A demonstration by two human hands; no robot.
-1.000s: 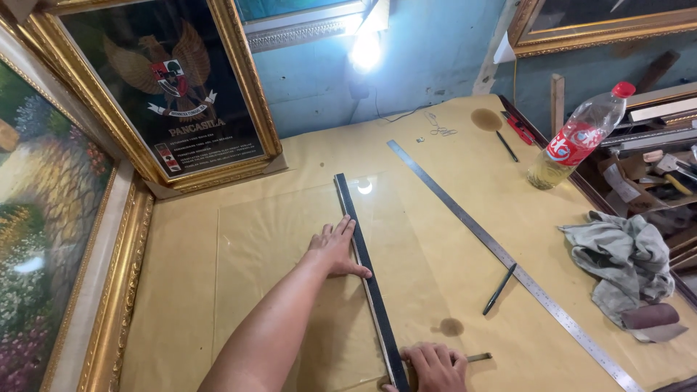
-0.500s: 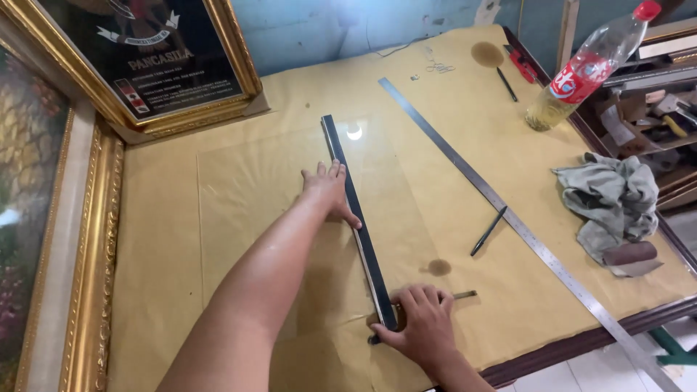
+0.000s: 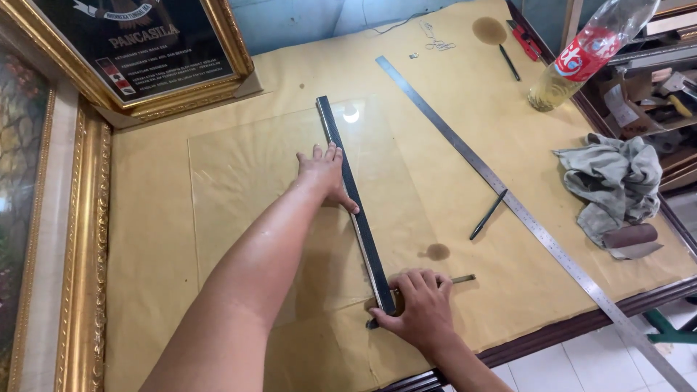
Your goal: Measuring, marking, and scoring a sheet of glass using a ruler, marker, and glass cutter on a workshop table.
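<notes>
A clear glass sheet (image 3: 254,181) lies flat on the paper-covered table (image 3: 181,305). A long black straightedge (image 3: 352,196) runs across the sheet from far to near. My left hand (image 3: 325,173) presses flat beside the straightedge at its middle, thumb against its edge. My right hand (image 3: 420,308) is at the straightedge's near end, closed on a thin brass-coloured tool (image 3: 461,279) that pokes out to the right.
A long steel ruler (image 3: 508,203) lies diagonally to the right, a black pen (image 3: 487,215) beside it. A grey rag (image 3: 610,181) and a plastic bottle (image 3: 581,54) sit at the right. Gold picture frames (image 3: 87,239) stand along the left and back.
The view has dropped lower and closer over the table. Both hands stay on the straightedge; the right hand has settled at its near end with the tool.
</notes>
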